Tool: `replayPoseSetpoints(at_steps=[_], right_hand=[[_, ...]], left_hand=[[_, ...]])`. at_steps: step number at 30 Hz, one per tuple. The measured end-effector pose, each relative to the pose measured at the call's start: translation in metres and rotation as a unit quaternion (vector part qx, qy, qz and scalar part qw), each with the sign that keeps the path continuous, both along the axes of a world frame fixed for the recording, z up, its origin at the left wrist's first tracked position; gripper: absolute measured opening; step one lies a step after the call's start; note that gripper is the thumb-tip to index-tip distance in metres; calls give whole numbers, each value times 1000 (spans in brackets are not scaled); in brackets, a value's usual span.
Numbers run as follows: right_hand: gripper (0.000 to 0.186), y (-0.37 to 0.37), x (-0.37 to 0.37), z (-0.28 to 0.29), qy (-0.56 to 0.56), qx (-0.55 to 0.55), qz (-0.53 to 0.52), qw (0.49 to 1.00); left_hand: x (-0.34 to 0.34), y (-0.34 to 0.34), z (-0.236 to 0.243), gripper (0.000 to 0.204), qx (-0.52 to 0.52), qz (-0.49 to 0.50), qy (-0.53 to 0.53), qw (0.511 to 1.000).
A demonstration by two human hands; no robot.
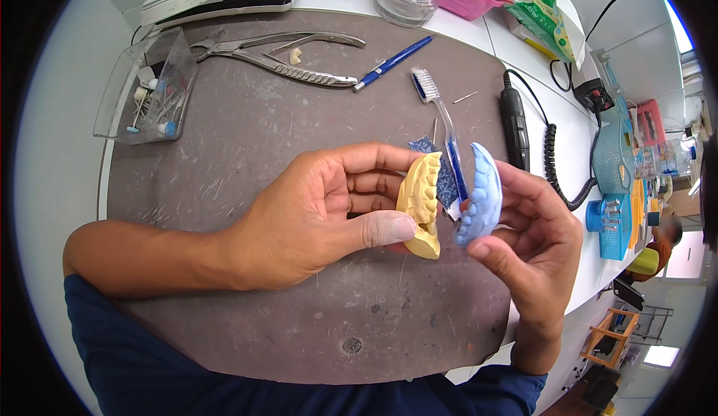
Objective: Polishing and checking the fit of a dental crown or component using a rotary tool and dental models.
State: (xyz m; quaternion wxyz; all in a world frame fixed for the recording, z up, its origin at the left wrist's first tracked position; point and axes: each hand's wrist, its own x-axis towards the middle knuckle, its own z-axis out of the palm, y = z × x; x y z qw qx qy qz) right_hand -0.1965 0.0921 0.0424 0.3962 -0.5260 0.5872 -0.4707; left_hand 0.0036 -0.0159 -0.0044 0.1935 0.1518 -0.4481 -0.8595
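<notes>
My left hand (321, 210) is closed round a yellow dental cast (422, 203), thumb in front and fingers behind. A gap shows low in its row of teeth. Just to the right, my right hand (535, 229) grips a blue dental cast (482, 195) between thumb and fingers. The two casts face each other with a narrow space between them, both held above the brown work mat (314, 326). Behind them lie a toothbrush (445, 117) with a clear and blue handle and a blue patterned piece (443, 177), partly hidden by the casts.
Metal pliers (299, 68), a small tooth-coloured piece (295, 56) and a blue pen-like tool (393, 63) lie farther back. A clear box of burs (142, 109) stands left. On the right rest a black handpiece (514, 121) with coiled cord and blue baskets (615, 154).
</notes>
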Motion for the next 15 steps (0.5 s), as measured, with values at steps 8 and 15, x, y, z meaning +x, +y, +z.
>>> replayPoseSetpoints(at_steps=[8, 15], right_hand=[[58, -4, 4, -6, -19, 26, 21, 999], [57, -4, 3, -7, -34, 27, 27, 999]], left_hand=[[1, -2, 1, 52, -20, -7, -15, 1000], [2, -2, 1, 52, -22, -11, -22, 999]])
